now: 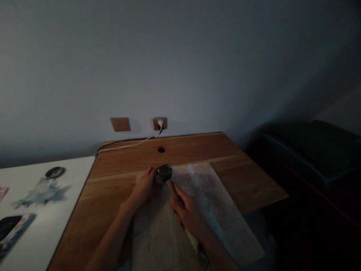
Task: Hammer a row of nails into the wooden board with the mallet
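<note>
My right hand [186,210] is wrapped round the wooden handle of a mallet [165,173]. Its dark, rounded head points away from me, and the handle's dark end trails back under my right forearm. Close beside the head, on its left, my left hand [145,188] rests low over the board with its fingers curled in. Something small and greyish shows by those fingertips, mostly hidden behind the mallet head and in shadow. Both hands are over a worn, stained board [197,199] lying on the wooden desk [113,188].
Left of the desk stands a white table [31,241] with a dark round dish [55,172], a crumpled pale cloth [45,192] and a dark object at its edge. Cables [129,144] run along the back to a wall socket [160,123]. A dark cushioned seat [310,150] is at right.
</note>
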The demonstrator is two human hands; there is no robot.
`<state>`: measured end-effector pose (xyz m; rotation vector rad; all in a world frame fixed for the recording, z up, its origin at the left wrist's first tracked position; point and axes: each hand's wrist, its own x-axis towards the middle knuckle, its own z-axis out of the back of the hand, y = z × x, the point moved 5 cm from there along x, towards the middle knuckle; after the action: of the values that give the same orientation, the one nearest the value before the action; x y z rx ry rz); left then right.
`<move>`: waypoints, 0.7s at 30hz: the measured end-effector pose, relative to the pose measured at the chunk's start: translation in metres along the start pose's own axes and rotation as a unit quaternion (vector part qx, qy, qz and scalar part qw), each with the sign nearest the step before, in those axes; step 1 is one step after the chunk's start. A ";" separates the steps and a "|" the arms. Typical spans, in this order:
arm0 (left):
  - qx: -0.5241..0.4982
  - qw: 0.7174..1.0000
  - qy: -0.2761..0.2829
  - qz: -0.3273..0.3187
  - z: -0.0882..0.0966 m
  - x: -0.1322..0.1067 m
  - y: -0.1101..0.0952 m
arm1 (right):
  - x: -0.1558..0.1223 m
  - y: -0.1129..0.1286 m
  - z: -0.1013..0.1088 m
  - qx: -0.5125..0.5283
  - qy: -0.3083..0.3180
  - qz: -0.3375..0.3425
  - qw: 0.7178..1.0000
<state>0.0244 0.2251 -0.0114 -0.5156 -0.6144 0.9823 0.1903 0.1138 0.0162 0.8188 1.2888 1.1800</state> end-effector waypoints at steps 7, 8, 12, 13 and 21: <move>0.021 1.000 -0.007 -0.010 0.001 0.000 -0.003 | -0.006 0.000 0.004 -0.005 0.016 0.007 1.000; 0.023 1.000 -0.003 -0.012 0.001 0.000 -0.002 | -0.009 -0.003 0.008 -0.002 0.007 0.009 1.000; 0.034 0.999 0.008 -0.007 0.004 -0.001 -0.006 | -0.033 -0.025 0.041 -0.001 -0.045 0.014 0.999; 0.045 0.999 -0.003 -0.008 0.005 -0.001 -0.012 | -0.041 -0.031 0.053 -0.007 -0.066 0.013 0.998; 0.169 0.911 0.102 -0.362 -0.064 -0.022 -0.157 | -0.086 -0.065 0.129 -0.040 -0.185 -0.047 0.981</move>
<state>0.1531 0.1259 0.0396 -0.0522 -0.3826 0.3036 0.3378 0.0351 -0.0020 0.8622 0.9582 0.9455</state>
